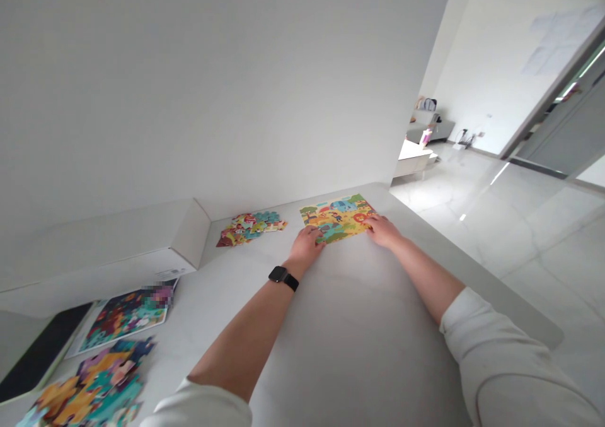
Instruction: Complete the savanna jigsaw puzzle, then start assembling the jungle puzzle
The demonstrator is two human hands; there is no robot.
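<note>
A colourful animal picture (343, 217), with an elephant, a lion and trees on yellow ground, lies flat near the far end of the table. Whether it is a printed sheet or a joined jigsaw puzzle, I cannot tell. My left hand (307, 244), below a black watch, has its fingers closed at the picture's near left corner. At the right edge, by the lion, my right hand (380, 230) grips with bent fingers. Just left of the picture is a loose heap of jigsaw puzzle pieces (253, 226), several overlapping.
A long white box (186, 234) stands against the wall at left. In front of it lie a dark printed picture (125, 316), a dark-topped flat object (45, 351) and a second pile of puzzle pieces (101, 383). The table's edge (472, 272) runs along the right.
</note>
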